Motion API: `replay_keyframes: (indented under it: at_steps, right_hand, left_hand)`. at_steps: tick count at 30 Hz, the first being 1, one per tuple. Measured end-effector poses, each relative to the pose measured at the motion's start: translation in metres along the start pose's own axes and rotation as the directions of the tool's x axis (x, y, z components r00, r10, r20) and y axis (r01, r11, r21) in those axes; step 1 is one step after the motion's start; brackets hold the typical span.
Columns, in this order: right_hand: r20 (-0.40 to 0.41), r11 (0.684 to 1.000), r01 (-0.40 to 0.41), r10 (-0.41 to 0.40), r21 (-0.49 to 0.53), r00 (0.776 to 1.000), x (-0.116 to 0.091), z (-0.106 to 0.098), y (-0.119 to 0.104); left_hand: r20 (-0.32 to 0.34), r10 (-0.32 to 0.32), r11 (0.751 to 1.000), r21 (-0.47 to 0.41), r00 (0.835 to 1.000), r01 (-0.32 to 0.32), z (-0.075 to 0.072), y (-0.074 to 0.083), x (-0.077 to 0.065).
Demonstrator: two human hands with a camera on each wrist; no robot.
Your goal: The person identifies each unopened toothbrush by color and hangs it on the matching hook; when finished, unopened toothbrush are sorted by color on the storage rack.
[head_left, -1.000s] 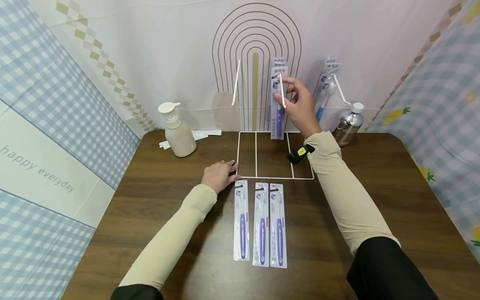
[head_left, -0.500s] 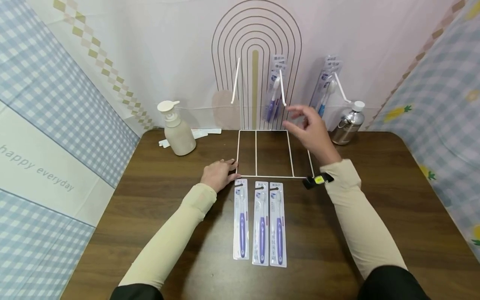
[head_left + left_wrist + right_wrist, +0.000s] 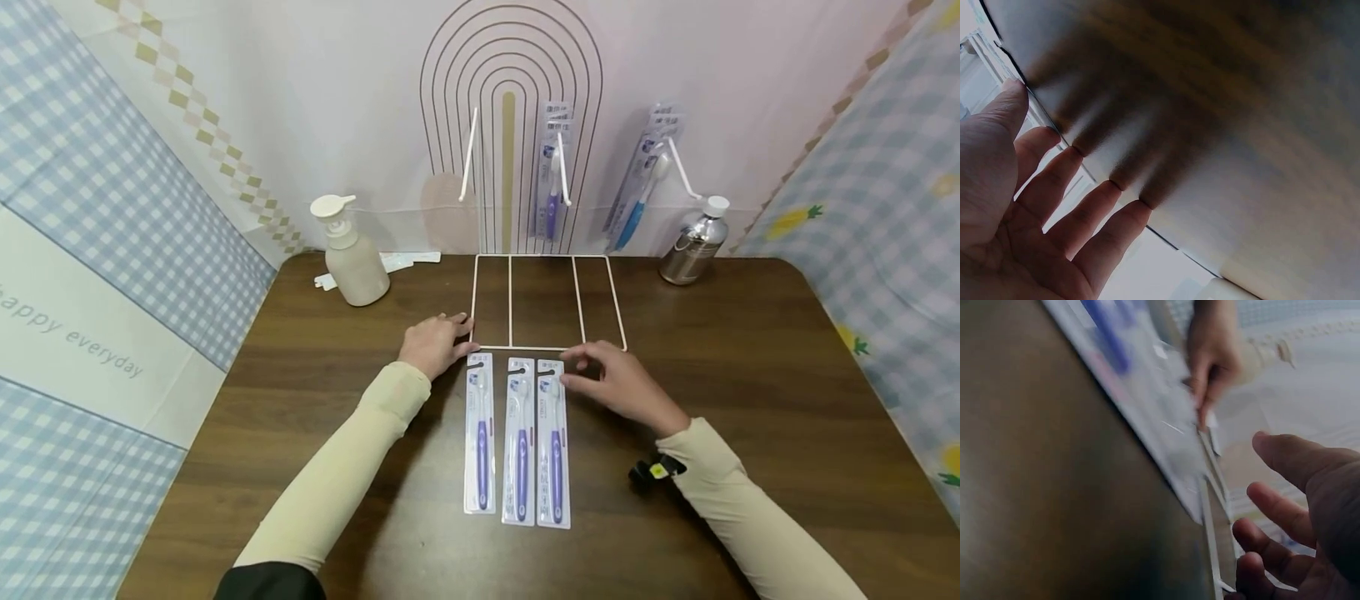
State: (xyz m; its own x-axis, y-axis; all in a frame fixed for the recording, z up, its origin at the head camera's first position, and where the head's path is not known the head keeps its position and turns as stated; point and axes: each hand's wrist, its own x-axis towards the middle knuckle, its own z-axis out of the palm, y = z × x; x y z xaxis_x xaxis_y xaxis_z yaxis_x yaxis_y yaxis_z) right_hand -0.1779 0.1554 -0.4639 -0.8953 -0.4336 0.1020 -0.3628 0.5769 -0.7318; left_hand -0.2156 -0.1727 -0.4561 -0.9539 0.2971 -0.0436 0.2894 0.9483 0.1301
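My left hand (image 3: pixel 433 344) rests on the table at the front left corner of a white wire rack (image 3: pixel 551 348). In the left wrist view its fingers (image 3: pixel 1113 228) are spread, tips on the wood. Three packaged purple toothbrushes lie in front of the rack: a left one (image 3: pixel 482 450), a middle one (image 3: pixel 522 454) and a right one (image 3: pixel 556 458). My right hand (image 3: pixel 622 385) is beside the top of the right pack, thumb and fingers apart, holding nothing; whether it touches the pack I cannot tell. Purple toothbrush packs (image 3: pixel 552 179) hang on the rack's middle hook.
Blue toothbrush packs (image 3: pixel 637 204) hang on the right hook. The left hook (image 3: pixel 468 154) is bare. A pump bottle (image 3: pixel 356 262) stands left of the rack, with white strips (image 3: pixel 411 258) behind it. A silver bottle (image 3: pixel 693 246) stands at the right.
My right hand has let go of a purple toothbrush pack at the middle hook and come down toward the right pack on the table. My left hand has stayed on the rack's corner.
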Motion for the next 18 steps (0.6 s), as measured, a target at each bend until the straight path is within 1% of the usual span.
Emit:
replay_keyframes:
  at_steps: [2,6,8,10,13,15,18]
  right_hand:
    - [0.018,0.999,0.0,0.0,-0.04,1.0,-0.006,0.01,0.0]
    - [0.04,0.994,-0.043,0.047,-0.096,0.998,-0.012,0.022,-0.001]
    - [0.036,0.991,-0.067,0.071,-0.115,0.997,-0.013,0.026,-0.001]
    - [0.016,0.99,-0.075,0.077,-0.117,0.997,-0.014,0.03,-0.001]
    - [-0.024,0.993,-0.064,0.062,-0.102,0.998,-0.015,0.034,-0.001]
    - [-0.046,0.996,-0.053,0.049,-0.075,0.998,-0.015,0.036,0.0]
    - [-0.061,0.999,-0.045,0.043,-0.023,0.997,-0.017,0.034,0.001]
  left_hand:
    - [-0.002,0.001,1.0,0.001,1.0,-0.001,0.0,0.0,0.0]
    - [0.011,0.0,1.0,-0.01,1.0,0.0,0.0,0.0,0.001]
    - [0.015,-0.005,1.0,-0.011,1.0,0.005,0.0,0.0,0.001]
    - [0.014,-0.008,1.0,-0.01,1.0,0.008,0.001,0.001,0.001]
    - [0.005,-0.008,1.0,-0.007,1.0,0.008,0.001,0.0,0.001]
    - [-0.003,-0.002,1.0,-0.005,1.0,0.002,0.0,0.0,0.0]
    - [-0.005,0.003,1.0,-0.005,1.0,-0.003,-0.001,-0.001,-0.001]
